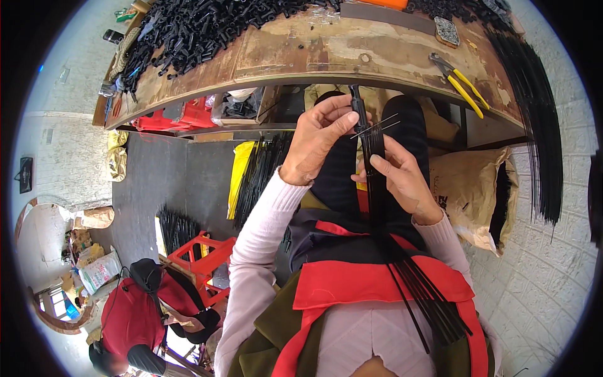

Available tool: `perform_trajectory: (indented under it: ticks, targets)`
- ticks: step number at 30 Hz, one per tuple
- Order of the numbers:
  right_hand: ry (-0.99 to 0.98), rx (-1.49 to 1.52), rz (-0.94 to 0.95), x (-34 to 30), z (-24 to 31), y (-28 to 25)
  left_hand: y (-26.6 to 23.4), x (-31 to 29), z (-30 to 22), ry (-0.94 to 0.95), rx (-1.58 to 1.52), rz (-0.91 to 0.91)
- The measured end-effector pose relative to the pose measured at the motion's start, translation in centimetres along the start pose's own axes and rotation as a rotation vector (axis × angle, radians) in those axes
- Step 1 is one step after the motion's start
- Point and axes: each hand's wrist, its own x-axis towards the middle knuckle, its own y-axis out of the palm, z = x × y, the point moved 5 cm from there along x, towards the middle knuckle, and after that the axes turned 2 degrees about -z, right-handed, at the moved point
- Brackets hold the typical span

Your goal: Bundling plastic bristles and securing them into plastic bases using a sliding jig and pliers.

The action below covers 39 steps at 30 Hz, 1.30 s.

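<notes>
My left hand is closed round a black tubular plastic part, its thumb pressed on the side. My right hand grips a bundle of thin black rods just below that part. At the bundle's upper end, several fine wire-like tips stick out sideways. The rods run down over my lap and fan out across a red apron band. Whether the rods are joined to the plastic part is hidden by my fingers.
Ahead stands a worn wooden bench with a heap of black plastic parts and yellow-handled cutters. Long black rods hang off its right end. A brown sack is at my right; a red stool and another person are at left.
</notes>
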Motion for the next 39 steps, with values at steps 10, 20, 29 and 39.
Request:
perform_trajectory:
  ticks: [10, 20, 29, 39]
  targets:
    - [0.005, -0.023, 0.046, 0.2, 0.0, 0.3, -0.2, 0.1, -0.2, 0.033, -0.010, 0.007]
    - [-0.005, -0.054, -0.026, 0.3, 0.1, 0.2, 0.2, -1.0, -0.2, 0.022, 0.032, -0.193]
    - [-0.007, -0.072, 0.031, 0.5, -0.2, 0.5, 0.7, -2.7, -1.1, 0.150, 0.091, -0.184]
    - [-0.018, -0.028, 0.125, 0.7, 0.0, 0.6, -0.5, -0.6, 0.3, 0.014, -0.220, 0.111]
